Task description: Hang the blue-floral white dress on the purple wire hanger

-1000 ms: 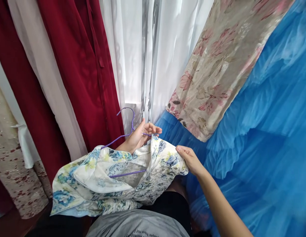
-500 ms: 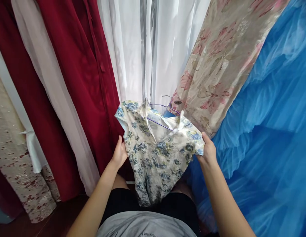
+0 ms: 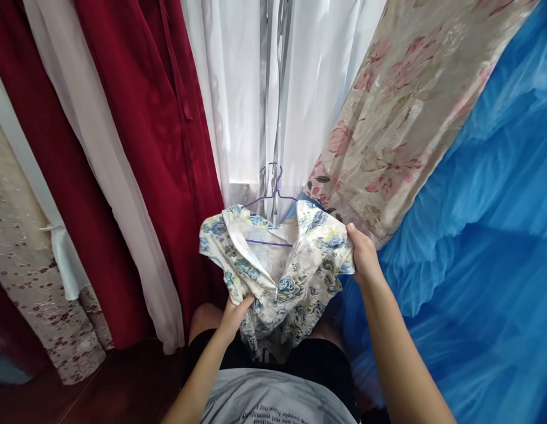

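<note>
- While the floral garment (image 3: 306,294) sits on a purple hanger (image 3: 268,242), near us and before the far white cloth (image 3: 242,100), both our hands grasp it.
- Our left hand (image 3: 236,313) pinches the left of its front, thumb on top, fingers hidden.
- Our right hand (image 3: 365,253) is half-closed on the right sleeve's edge.
- On our grey shirt (image 3: 238,394), nearest us, we read "people have not" upside down; other words are unclear.

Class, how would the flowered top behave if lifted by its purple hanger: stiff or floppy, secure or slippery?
The flowered top is probably floppy, since its lower part bunches in loose folds. Its shoulders should keep some shape, with the purple hanger inside. It might slip off, as the neckline gapes wide around a thin hanger.
</note>
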A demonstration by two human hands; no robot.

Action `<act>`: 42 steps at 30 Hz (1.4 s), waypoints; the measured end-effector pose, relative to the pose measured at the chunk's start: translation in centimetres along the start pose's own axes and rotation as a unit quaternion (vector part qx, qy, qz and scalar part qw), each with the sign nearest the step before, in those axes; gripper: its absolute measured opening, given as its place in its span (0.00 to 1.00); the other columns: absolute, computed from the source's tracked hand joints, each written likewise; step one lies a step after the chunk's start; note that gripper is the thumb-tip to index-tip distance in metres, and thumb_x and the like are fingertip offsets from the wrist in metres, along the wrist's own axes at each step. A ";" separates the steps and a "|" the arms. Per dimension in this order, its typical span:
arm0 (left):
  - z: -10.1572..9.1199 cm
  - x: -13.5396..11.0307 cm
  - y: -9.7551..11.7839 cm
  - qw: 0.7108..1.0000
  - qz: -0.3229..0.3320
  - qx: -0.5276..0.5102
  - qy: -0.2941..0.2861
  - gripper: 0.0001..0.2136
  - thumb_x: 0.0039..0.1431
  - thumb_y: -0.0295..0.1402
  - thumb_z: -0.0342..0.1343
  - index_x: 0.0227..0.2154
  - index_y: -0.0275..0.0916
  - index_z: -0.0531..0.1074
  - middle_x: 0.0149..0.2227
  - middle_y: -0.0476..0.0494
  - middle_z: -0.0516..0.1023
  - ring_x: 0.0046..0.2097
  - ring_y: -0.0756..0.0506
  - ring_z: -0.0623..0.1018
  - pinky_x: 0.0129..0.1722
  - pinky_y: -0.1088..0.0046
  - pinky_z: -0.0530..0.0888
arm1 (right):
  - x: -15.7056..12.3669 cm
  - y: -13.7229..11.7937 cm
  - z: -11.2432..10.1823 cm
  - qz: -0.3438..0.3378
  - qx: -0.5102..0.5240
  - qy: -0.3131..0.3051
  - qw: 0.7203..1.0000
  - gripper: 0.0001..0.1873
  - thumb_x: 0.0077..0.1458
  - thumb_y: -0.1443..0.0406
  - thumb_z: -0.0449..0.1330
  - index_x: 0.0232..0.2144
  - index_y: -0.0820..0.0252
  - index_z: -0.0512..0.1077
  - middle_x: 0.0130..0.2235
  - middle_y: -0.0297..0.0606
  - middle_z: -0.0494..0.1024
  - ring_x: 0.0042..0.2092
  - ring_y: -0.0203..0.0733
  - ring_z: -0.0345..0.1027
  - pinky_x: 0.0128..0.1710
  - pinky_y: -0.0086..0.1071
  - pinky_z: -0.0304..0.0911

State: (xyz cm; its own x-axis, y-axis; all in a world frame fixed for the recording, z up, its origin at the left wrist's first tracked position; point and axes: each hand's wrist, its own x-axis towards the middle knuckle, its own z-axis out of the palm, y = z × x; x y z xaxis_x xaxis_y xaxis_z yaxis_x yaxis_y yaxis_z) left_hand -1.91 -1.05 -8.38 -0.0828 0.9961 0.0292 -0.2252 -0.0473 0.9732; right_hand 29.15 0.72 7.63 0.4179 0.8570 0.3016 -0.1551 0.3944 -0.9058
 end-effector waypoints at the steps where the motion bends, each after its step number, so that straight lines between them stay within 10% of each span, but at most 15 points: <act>1: 0.3 -0.5 -0.6 1.000 -0.005 0.000 0.005 0.23 0.45 0.44 0.69 0.46 0.44 0.78 0.53 0.40 0.80 0.60 0.34 0.74 0.63 0.55 0.68 | -0.7 0.5 -0.2 -0.053 -0.029 0.047 0.997 0.20 0.48 0.49 0.67 0.34 0.57 0.73 0.37 0.40 0.80 0.45 0.51 0.74 0.40 0.38 0.70; 5: 0.8 -2.3 -2.3 0.998 -0.009 0.006 0.067 0.22 0.47 0.46 0.69 0.45 0.44 0.77 0.53 0.40 0.80 0.62 0.33 0.73 0.63 0.54 0.69 | -5.8 4.4 0.7 -0.200 -0.126 0.245 0.940 0.17 0.58 0.54 0.61 0.47 0.54 0.69 0.51 0.43 0.73 0.52 0.48 0.67 0.50 0.38 0.64; 8: 0.8 -3.3 -2.5 0.997 0.005 0.034 0.075 0.23 0.48 0.47 0.68 0.46 0.47 0.76 0.53 0.42 0.80 0.64 0.35 0.70 0.65 0.55 0.67 | -10.0 8.0 3.1 -0.045 -0.140 0.031 0.989 0.13 0.61 0.52 0.57 0.33 0.54 0.71 0.34 0.39 0.76 0.36 0.47 0.70 0.38 0.38 0.65; 11: 1.0 -3.9 -2.2 0.997 0.011 0.054 0.062 0.22 0.48 0.49 0.67 0.45 0.45 0.76 0.53 0.39 0.80 0.64 0.34 0.70 0.65 0.56 0.67 | -12.0 10.5 6.0 0.093 -0.124 -0.172 0.973 0.20 0.62 0.47 0.54 0.28 0.54 0.69 0.25 0.37 0.75 0.27 0.46 0.67 0.30 0.37 0.61; 24: 0.5 -4.8 -1.7 0.989 0.047 0.091 0.108 0.19 0.51 0.45 0.67 0.43 0.43 0.77 0.48 0.37 0.82 0.59 0.33 0.75 0.58 0.56 0.73 | -12.1 10.2 8.1 0.145 -0.030 -0.115 0.982 0.20 0.51 0.50 0.63 0.20 0.55 0.64 0.16 0.30 0.67 0.18 0.34 0.53 0.20 0.30 0.48; 29: 1.0 -4.9 -0.7 0.912 0.295 0.166 0.234 0.28 0.58 0.38 0.64 0.59 0.39 0.64 0.61 0.31 0.69 0.61 0.35 0.71 0.60 0.55 0.70 | -13.0 8.2 6.8 0.169 -0.008 -0.130 0.977 0.20 0.51 0.56 0.64 0.17 0.56 0.61 0.12 0.27 0.63 0.16 0.30 0.48 0.19 0.28 0.44; 32: 3.3 -4.8 0.4 0.883 0.374 0.255 0.121 0.20 0.59 0.32 0.62 0.54 0.42 0.68 0.55 0.37 0.72 0.58 0.39 0.73 0.59 0.59 0.69 | -13.2 7.2 6.2 0.170 -0.029 -0.161 0.972 0.19 0.51 0.56 0.65 0.18 0.57 0.65 0.12 0.28 0.65 0.15 0.30 0.50 0.19 0.28 0.44; 35: 5.9 -4.4 1.1 0.899 0.303 0.314 -0.045 0.07 0.62 0.30 0.56 0.43 0.41 0.71 0.41 0.42 0.77 0.45 0.42 0.78 0.46 0.66 0.74 | -13.6 6.8 6.2 0.177 -0.019 -0.190 0.965 0.19 0.50 0.55 0.67 0.18 0.58 0.66 0.12 0.28 0.65 0.15 0.30 0.51 0.19 0.27 0.45; 42: 7.3 -4.1 3.0 0.850 0.250 0.446 -0.127 0.05 0.63 0.26 0.50 0.34 0.41 0.70 0.33 0.44 0.78 0.35 0.44 0.78 0.34 0.72 0.68 | -9.8 5.2 8.0 0.139 0.019 -0.135 0.981 0.22 0.49 0.55 0.66 0.14 0.59 0.65 0.13 0.28 0.63 0.15 0.27 0.48 0.16 0.26 0.42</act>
State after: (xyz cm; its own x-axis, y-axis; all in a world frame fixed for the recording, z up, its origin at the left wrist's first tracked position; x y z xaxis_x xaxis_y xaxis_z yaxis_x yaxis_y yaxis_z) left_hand 4.80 -4.70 -3.96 0.2849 0.8577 0.4281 0.6110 -0.5066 0.6083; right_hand 17.04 -2.98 2.39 0.1043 0.9876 0.1170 -0.2640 0.1410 -0.9542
